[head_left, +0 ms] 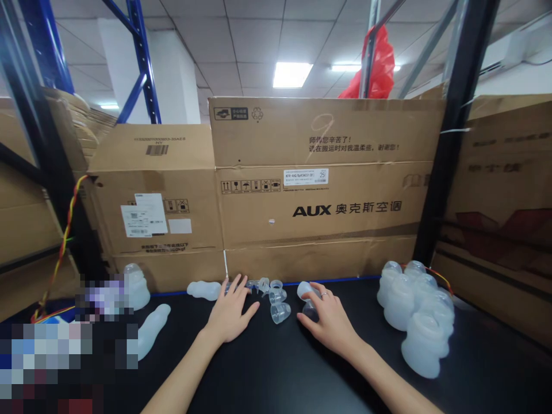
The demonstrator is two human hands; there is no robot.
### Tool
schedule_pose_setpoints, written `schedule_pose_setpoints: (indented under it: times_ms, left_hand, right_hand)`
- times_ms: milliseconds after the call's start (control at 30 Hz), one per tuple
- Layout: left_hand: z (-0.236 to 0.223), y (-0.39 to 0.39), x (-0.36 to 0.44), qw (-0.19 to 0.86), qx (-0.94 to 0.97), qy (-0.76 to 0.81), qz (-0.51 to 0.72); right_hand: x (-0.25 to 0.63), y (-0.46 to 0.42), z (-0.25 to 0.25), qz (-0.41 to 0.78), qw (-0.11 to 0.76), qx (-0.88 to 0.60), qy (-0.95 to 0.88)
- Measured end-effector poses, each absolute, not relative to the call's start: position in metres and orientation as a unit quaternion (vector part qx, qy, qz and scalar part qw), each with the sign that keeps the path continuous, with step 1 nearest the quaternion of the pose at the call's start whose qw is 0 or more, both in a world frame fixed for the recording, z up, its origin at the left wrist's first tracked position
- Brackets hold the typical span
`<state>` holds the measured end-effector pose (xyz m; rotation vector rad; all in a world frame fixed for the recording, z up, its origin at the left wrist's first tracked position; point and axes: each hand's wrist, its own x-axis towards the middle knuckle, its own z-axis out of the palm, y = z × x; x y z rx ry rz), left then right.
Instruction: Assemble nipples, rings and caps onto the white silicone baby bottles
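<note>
My left hand lies flat on the black tabletop with its fingers spread, the fingertips close to several small clear plastic cups. My right hand is curled over one small clear cup, fingers bent around it, a ring on one finger. Another clear cup stands between the two hands.
A cluster of translucent white silicone pieces stands at the right. More such pieces lie at the left, beside a blurred patch. Cardboard boxes wall off the back. A black shelf post rises at the right.
</note>
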<state>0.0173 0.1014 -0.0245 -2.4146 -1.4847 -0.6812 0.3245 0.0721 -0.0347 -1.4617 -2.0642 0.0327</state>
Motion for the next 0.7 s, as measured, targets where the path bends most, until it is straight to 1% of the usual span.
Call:
schedule_pose_setpoints:
  times_ms: [267,533,600,700]
  left_hand:
    - [-0.023,0.113,0.015,0.103,-0.801,-0.499,-0.316]
    - [-0.025,0.083,0.018,0.102,-0.818,-0.424,-0.376]
    - [-0.026,0.079,0.02,0.101,-0.82,-0.414,-0.382]
    - [-0.024,0.077,0.02,0.095,-0.808,-0.425,-0.397]
  right_hand:
    - [0.325,0.073,-0.036,0.025,0.299,-0.555,-0.775]
    - [0.308,0.091,-0.037,0.094,0.369,-0.557,-0.738]
    - [0.303,0.101,-0.033,0.09,0.379,-0.563,-0.729]
    - [0.292,0.118,-0.015,0.055,0.38,-0.563,-0.732]
